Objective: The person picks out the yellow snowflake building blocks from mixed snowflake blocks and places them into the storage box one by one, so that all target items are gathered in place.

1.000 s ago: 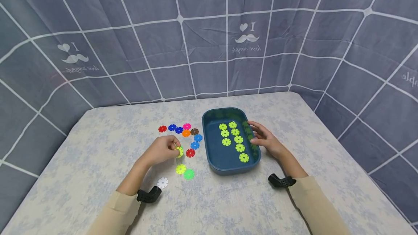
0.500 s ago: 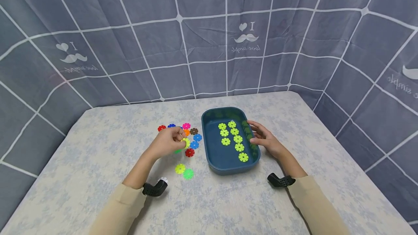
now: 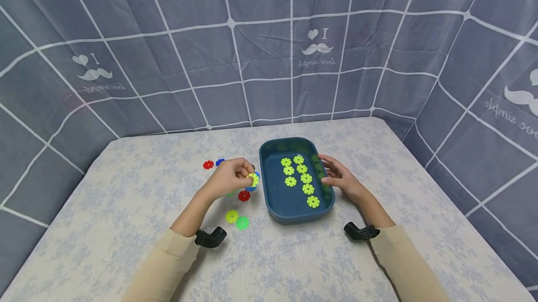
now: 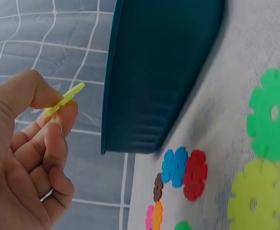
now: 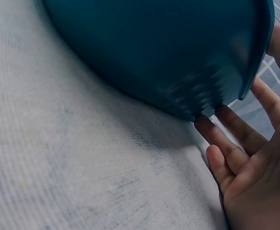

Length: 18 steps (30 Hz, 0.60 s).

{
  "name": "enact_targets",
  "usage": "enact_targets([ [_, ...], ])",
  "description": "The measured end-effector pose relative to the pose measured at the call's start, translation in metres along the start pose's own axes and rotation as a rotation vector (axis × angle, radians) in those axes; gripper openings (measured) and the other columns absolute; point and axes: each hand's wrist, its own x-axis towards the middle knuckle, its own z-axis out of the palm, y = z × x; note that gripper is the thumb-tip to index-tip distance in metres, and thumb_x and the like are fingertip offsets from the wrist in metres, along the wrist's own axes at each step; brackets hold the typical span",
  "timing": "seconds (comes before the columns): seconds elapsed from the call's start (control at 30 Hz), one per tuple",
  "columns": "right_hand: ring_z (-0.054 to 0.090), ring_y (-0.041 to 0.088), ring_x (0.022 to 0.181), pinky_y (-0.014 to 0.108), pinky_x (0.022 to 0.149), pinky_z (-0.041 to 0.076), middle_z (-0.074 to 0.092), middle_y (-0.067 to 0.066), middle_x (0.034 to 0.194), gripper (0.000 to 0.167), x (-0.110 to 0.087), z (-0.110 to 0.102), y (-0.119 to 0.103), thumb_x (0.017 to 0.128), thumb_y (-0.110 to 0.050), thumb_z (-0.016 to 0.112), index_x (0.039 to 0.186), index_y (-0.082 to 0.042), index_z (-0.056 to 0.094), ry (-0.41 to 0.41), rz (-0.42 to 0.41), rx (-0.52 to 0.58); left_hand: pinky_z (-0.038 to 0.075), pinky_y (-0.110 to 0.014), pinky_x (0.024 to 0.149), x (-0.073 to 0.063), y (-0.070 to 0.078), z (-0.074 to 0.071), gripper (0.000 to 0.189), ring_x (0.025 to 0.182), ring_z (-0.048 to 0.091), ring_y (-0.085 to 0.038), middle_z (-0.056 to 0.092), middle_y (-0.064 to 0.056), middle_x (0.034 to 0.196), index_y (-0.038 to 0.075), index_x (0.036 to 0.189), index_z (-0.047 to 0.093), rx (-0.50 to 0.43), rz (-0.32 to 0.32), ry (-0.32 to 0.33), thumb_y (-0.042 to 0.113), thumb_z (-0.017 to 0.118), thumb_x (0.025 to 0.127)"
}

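Note:
My left hand [image 3: 231, 178] pinches a yellow notched plastic disc [image 3: 253, 179] between thumb and forefinger, just left of a dark blue-green bin [image 3: 286, 213]. In the left wrist view the yellow disc [image 4: 65, 99] is seen nearly edge-on, raised in front of the bin's outer wall [image 4: 149, 96]. Several yellow-green discs [image 3: 306, 178] lie flat inside the bin. My right hand [image 3: 346, 183] rests against the bin's right side. In the right wrist view its fairly straight fingers [image 5: 230, 143] touch the outer wall [image 5: 178, 72], with the thumb by the rim.
Loose discs lie left of the bin: red [image 3: 244, 195], yellow [image 3: 232, 216], green [image 3: 242, 223], and another red disc [image 3: 208, 165] beside a blue one [image 3: 220, 162]. My left hand covers others. A patterned cloth [image 3: 294, 260] covers the table; a grey-blue curtain [image 3: 269, 50] hangs behind.
My left hand has lifted the yellow disc from among the loose discs and carried it right and slightly away from me, toward the bin. The right hand and bin stay put.

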Motion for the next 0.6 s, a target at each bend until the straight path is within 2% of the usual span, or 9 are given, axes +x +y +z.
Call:
enact_targets([
  [0.2,0.040,0.048,0.128,0.029,0.090,0.048,0.027,0.029,0.151,0.073,0.000,0.000,0.000,0.091,-0.009,0.062,0.153,-0.005,0.025,0.004,-0.001,0.000,0.048,-0.033,0.062,0.006,0.004,0.006,0.010,0.069,0.055,-0.020,0.061,-0.002,0.076,0.005,0.090,0.064,0.014,0.011,-0.011,0.007,0.063,0.080],
  [0.47,0.046,0.037,0.125,0.030,0.090,0.048,0.028,0.028,0.151,0.073,0.000,0.001,-0.001,0.091,-0.009,0.062,0.153,-0.006,0.025,0.007,0.002,-0.004,0.050,-0.032,0.063,0.015,0.011,0.016,0.011,0.069,0.056,-0.019,0.062,-0.002,0.077,0.004,0.093,0.064,0.011,0.060,-0.049,0.006,0.065,0.082],
  [0.6,0.047,0.037,0.124,0.030,0.090,0.048,0.027,0.028,0.151,0.073,-0.001,0.001,-0.001,0.091,-0.008,0.062,0.153,-0.006,0.025,0.008,0.001,-0.008,0.051,-0.031,0.062,0.019,0.015,0.023,0.010,0.069,0.057,-0.019,0.062,-0.001,0.077,0.005,0.092,0.064,0.019,0.066,-0.069,0.006,0.066,0.082],
])
